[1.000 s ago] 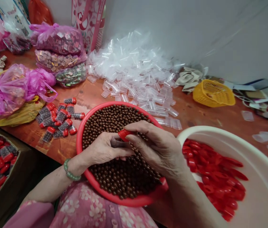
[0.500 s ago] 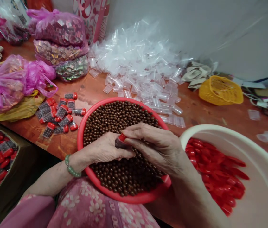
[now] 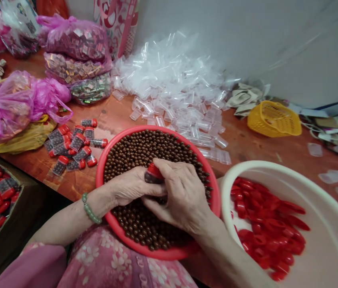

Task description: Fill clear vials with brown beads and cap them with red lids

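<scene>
Over a red basin [image 3: 215, 192] of shiny brown beads or candies [image 3: 145, 150], both hands meet on one small clear plastic container [image 3: 152, 178]. Dark contents show through its wall, and a red cap [image 3: 155, 169] sits on its upper end. My left hand [image 3: 131, 186], with a green bead bracelet at the wrist, is closed around the container's body. My right hand [image 3: 183, 192] is closed too, its fingers bent over the red cap. Its palm side and part of the container are hidden.
Right of the basin stands a white tub [image 3: 279, 168] of loose red caps [image 3: 265, 220]. Clear empty containers [image 3: 175, 84] are heaped at the back. Filled red-capped containers [image 3: 77, 142] lie at left, more in a cardboard box [image 3: 22, 200]. Pink bags [image 3: 76, 44] and a yellow basket [image 3: 273, 120] flank the heap.
My right hand has turned and drawn in over the container, its fingers now bent across the red cap. My left hand stays in nearly the same place. The view has shifted slightly.
</scene>
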### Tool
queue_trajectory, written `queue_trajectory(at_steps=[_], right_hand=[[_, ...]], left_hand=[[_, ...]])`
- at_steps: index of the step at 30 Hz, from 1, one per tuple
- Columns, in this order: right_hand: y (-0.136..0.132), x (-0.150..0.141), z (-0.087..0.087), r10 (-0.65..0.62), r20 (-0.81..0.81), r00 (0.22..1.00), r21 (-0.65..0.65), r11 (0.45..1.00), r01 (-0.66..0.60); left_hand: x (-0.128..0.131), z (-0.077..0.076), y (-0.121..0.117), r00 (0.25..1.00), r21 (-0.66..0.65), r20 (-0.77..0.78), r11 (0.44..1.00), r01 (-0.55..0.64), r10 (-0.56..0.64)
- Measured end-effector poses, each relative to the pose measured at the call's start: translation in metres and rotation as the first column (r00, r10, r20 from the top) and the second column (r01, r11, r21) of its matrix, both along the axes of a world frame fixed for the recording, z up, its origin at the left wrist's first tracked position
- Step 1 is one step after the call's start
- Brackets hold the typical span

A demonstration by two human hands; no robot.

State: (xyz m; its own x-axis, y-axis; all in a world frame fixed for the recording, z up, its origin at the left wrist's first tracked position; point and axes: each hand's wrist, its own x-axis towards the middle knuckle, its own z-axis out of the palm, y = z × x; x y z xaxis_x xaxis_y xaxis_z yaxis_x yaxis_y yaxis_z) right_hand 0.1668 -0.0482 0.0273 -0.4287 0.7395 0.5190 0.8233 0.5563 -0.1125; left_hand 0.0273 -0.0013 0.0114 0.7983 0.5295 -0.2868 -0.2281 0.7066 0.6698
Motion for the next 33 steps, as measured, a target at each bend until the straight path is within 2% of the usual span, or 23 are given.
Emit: queue_trajectory(at_steps=[4, 12, 17, 21, 27, 30, 31, 33], right_hand=[[0.000, 0.001, -0.002, 0.012, -0.031, 0.999, 0.063, 0.998, -0.010], [0.001, 0.002, -0.001, 0.039, -0.036, 0.999, 0.072, 0.997, -0.037], [0.002, 0.010, -0.002, 0.050, 0.055, 0.997, 0.000, 0.999, -0.050], [0.000, 0.015, -0.001, 0.051, 0.017, 0.999, 0.021, 0.998, -0.052], [0.004, 0.004, 0.018, 0.112, 0.036, 0.993, 0.172, 0.978, -0.116], [0.011, -0.009, 0.024, 0.122, 0.032, 0.992, 0.155, 0.980, -0.125], [0.014, -0.013, 0.024, 0.120, 0.036, 0.992, 0.132, 0.984, -0.123], [0.018, -0.016, 0.023, 0.101, 0.062, 0.993, 0.080, 0.991, -0.105]], left_hand=[[-0.001, 0.001, -0.001, 0.999, 0.028, -0.006, 0.999, 0.036, -0.036], [-0.001, -0.003, -0.003, 0.999, 0.072, 0.002, 0.997, 0.038, -0.038], [0.000, -0.001, -0.006, 0.997, 0.095, 0.025, 0.992, -0.081, 0.079], [0.001, 0.010, -0.012, 0.994, 0.116, 0.017, 0.987, -0.108, 0.106], [-0.001, 0.038, -0.018, 0.988, 0.203, -0.001, 0.968, -0.148, 0.152], [-0.012, 0.043, -0.013, 0.977, 0.344, -0.052, 0.922, -0.179, 0.209], [-0.018, 0.043, -0.009, 0.967, 0.415, -0.078, 0.890, -0.190, 0.243], [-0.035, 0.038, 0.002, 0.922, 0.579, -0.160, 0.790, -0.201, 0.352]])
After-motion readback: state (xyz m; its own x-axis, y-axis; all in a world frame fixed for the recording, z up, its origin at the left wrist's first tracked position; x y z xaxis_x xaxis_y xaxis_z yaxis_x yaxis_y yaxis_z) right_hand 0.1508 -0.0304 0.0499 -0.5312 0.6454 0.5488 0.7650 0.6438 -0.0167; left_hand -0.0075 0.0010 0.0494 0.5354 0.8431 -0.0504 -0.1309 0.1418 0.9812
